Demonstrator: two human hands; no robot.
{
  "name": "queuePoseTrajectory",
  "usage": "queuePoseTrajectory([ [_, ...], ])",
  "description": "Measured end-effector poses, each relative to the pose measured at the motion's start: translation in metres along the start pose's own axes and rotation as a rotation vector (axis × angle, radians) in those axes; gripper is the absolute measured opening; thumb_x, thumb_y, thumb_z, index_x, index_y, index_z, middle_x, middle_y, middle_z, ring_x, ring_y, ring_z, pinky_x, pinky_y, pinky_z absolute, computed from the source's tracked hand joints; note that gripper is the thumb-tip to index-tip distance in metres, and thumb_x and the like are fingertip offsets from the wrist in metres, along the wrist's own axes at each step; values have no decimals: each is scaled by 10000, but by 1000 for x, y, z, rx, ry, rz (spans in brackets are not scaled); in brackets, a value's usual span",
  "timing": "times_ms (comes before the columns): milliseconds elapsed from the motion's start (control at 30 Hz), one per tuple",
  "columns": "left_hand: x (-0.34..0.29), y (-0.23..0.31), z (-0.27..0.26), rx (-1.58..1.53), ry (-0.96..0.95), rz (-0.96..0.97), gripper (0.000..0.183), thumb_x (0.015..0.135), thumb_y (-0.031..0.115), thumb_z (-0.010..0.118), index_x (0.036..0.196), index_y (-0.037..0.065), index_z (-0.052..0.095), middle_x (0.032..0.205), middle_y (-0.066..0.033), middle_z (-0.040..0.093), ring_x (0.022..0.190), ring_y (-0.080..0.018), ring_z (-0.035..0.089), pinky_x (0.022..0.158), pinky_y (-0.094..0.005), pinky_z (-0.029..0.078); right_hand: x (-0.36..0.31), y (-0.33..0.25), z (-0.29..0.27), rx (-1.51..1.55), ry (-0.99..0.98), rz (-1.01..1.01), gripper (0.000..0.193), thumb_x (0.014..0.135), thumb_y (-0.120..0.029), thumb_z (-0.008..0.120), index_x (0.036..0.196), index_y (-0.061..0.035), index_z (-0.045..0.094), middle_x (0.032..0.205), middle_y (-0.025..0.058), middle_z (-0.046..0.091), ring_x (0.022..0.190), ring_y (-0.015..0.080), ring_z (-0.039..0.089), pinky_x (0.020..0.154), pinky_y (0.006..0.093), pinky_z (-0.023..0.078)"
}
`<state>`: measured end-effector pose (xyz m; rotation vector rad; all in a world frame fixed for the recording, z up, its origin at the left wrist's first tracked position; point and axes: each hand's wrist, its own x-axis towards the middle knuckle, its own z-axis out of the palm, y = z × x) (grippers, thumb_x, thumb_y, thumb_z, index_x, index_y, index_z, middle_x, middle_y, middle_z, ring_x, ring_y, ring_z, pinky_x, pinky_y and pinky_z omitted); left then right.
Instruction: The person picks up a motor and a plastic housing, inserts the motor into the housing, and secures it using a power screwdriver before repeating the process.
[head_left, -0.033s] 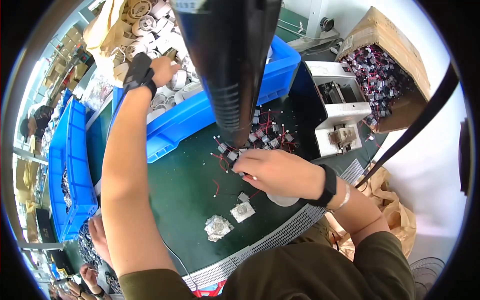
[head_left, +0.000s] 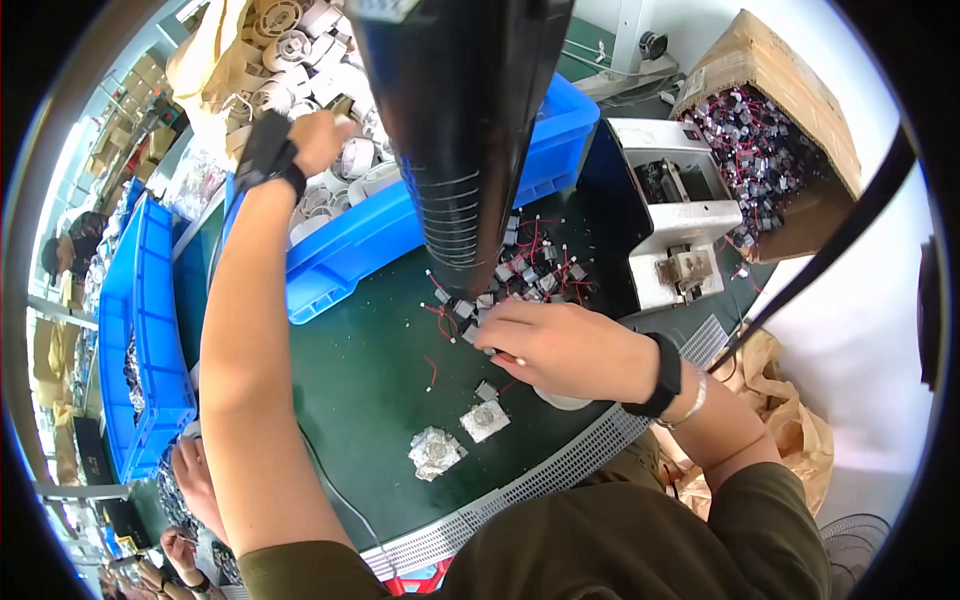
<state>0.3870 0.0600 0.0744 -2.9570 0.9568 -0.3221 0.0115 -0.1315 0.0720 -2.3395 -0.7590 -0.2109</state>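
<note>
At the upper left my left hand (head_left: 318, 142) reaches over a blue bin (head_left: 365, 245) heaped with round white plastic housings (head_left: 357, 158). Its fingers point into the heap, bent and partly hidden, so I cannot tell whether they grip a housing. My right hand (head_left: 570, 350) is closed in a pinch at the near edge of a pile of small grey motors (head_left: 540, 275) with red and black wires. A white wire connector (head_left: 520, 362) pokes out of the fingers, apparently from a small motor mostly hidden in them.
A thick black tube (head_left: 460, 130) hangs over the bench centre. Two silvery foil-like blocks (head_left: 436, 453) lie near the front edge. A white-framed machine (head_left: 680, 220) and a cardboard box (head_left: 765, 60) of motors stand right. Another blue bin (head_left: 150, 330) and a co-worker's hand (head_left: 197, 475) are left.
My right hand has shifted slightly right, the white connector moving with it. My left hand has drawn slightly left over the white housings.
</note>
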Motion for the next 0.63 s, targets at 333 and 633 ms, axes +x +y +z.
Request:
queuePoseTrajectory([
  [333,-256,147,-87,-2062,-155,-188,356,943,242,523,1166,-33,495,1099,-138,605,1008,-261,614,837,-340,537,-67,-5,-27,569,455,324,278,801,54,638,1066,6,569,1018,78,624,906,135,615,742,257,505],
  [633,-278,284,-26,-930,195,276,693,644,105,796,1244,58,453,1124,-171,559,1032,-353,536,879,-419,445,-83,5,-36,584,420,243,298,836,58,611,1122,27,536,1037,84,615,949,126,598,831,257,504],
])
